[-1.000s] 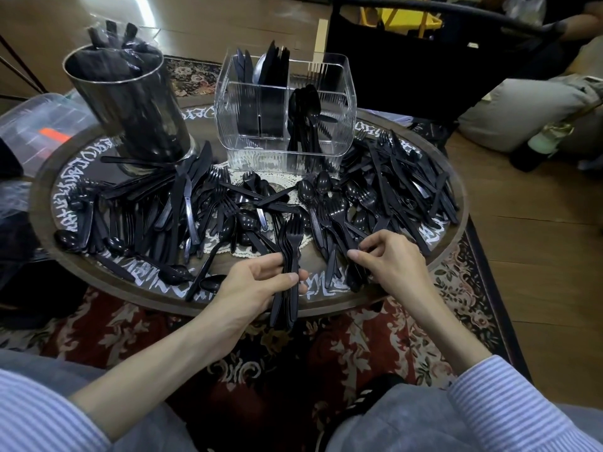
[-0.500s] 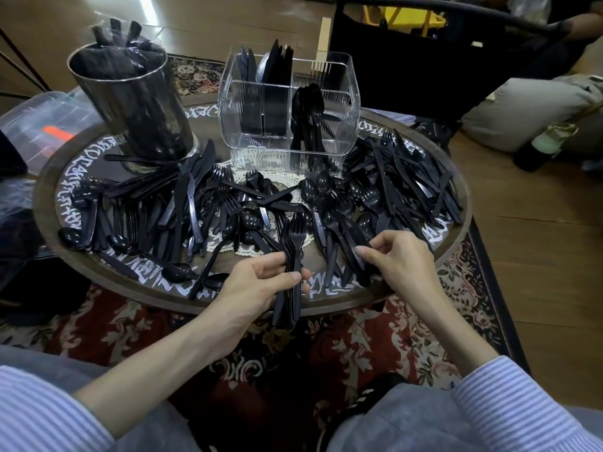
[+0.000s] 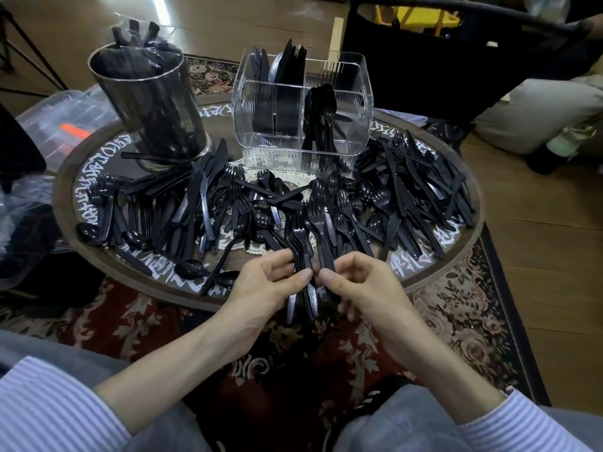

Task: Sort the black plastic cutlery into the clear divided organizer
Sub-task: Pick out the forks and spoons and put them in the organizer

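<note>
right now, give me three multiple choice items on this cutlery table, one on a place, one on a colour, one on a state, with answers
1. Where does the clear organizer stand?
A. far side of the round table
B. on the rug
C. inside the metal canister

2. What colour is the loose cutlery?
A. white
B. black
C. silver

3. What is the left hand doing?
A. lying flat and empty
B. gripping a bundle of forks
C. lifting the organizer

Answers:
1 A, it stands beyond the pile, beside the metal canister.
2 B, every piece is black.
3 B, fingers wrap the handles, tines pointing away, the right hand alongside.
</note>
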